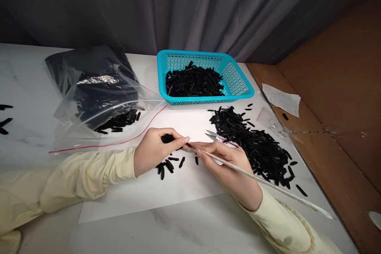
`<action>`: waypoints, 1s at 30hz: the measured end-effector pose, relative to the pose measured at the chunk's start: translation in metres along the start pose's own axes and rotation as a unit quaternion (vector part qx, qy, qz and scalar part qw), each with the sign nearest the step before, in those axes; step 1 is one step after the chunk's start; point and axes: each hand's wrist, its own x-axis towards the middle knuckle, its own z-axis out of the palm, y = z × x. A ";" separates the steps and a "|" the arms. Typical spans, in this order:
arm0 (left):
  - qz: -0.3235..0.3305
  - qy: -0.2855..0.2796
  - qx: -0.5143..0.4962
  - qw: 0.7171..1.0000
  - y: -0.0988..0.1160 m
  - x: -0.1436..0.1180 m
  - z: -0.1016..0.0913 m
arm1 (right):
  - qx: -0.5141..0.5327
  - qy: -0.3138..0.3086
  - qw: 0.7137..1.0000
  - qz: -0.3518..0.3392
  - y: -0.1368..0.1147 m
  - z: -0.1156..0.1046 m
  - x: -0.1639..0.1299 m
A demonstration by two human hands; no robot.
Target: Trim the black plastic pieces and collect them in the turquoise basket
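My left hand (157, 147) pinches a small black strip (188, 145) between thumb and fingertips above a white sheet (133, 196). In my right hand (229, 166) is a long thin whitish stick (279, 187). Its near end points at the strip, and whether they touch is hard to make out. The far end reaches over the right sleeve. Several loose black strips (169, 165) lie below my left hand. Just beyond my right hand, scissors (212, 135) lie partly hidden against a large heap of black strips (258, 149).
A blue plastic basket (205, 99) holding more black strips stands at the back. Left of it lies a clear zip bag (71, 137) with black strips, beside black plastic film (89, 63). At right are a small clear bag (269, 121), a paper slip (282, 99) and cardboard (333, 87).
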 end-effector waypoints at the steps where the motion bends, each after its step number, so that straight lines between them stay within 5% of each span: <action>1: 0.000 0.000 0.000 1.000 0.000 0.000 0.000 | 0.000 -0.001 1.000 -0.002 0.000 0.000 0.000; 30: -0.001 -0.005 -0.014 1.000 -0.001 0.001 0.000 | -0.005 -0.005 1.000 -0.004 0.001 -0.001 -0.002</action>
